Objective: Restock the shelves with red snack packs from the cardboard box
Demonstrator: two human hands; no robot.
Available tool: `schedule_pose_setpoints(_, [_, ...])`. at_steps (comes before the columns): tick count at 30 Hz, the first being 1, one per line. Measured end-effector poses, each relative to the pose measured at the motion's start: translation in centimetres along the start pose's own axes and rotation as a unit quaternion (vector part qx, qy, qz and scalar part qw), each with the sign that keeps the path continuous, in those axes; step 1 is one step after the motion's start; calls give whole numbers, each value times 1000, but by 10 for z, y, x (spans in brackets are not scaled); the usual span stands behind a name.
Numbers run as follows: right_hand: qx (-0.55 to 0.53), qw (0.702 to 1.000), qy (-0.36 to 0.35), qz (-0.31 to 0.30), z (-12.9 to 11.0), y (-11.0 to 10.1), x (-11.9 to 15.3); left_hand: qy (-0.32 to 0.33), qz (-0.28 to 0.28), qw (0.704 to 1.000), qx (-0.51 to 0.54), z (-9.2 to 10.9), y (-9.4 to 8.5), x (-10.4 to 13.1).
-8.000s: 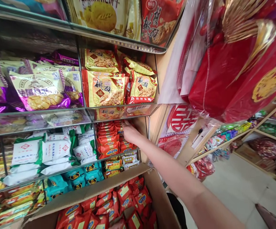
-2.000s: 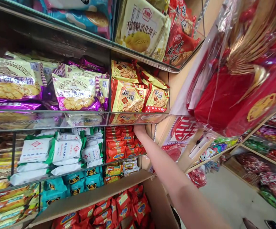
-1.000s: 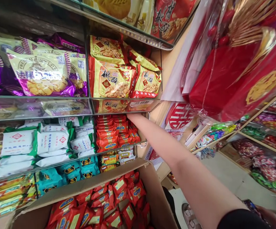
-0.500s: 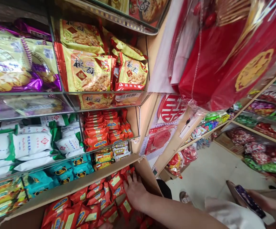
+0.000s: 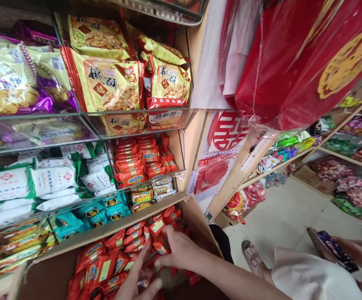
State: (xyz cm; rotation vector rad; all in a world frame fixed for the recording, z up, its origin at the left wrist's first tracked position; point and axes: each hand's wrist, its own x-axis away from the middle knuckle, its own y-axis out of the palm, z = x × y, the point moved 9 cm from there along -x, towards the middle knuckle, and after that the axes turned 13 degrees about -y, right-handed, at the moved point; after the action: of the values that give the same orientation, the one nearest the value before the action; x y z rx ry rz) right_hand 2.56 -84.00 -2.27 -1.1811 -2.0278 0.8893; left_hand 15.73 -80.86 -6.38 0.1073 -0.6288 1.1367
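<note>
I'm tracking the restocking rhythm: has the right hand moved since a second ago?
Yes. The right hand has dropped from the glass shelf's red packet stack down into the brown cardboard box, onto its red packets.

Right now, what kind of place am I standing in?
Most likely a small snack shop: glass shelves packed with biscuit bags, both hands in a cardboard box of red packets.
</note>
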Motion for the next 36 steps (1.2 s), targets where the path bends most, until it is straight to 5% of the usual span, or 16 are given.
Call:
schedule_pose_setpoints(7, [-170, 941, -202, 213, -59, -38, 34, 4, 106, 959, 262, 49, -14, 13])
schedule_pose_setpoints(10, [-311, 884, -104, 332, -29, -41, 38, 54, 127, 949, 283, 62, -16, 19])
schedule_pose_setpoints(14, [-434, 839, -22, 327, -7, -23, 25, 135, 198, 948, 210, 77, -20, 31])
schedule_pose_setpoints(23, [-250, 893, -13, 375, -17, -38, 32, 65, 286, 938, 182, 56, -34, 32])
schedule_pose_setpoints(29, [-226, 899, -35, 374, -29, -34, 32, 75, 382, 921, 20, 58, -54, 41])
schedule_pose_setpoints(36, [-235, 898, -26, 370, -29, -32, 29, 100, 373, 921, 50, 51, -62, 32])
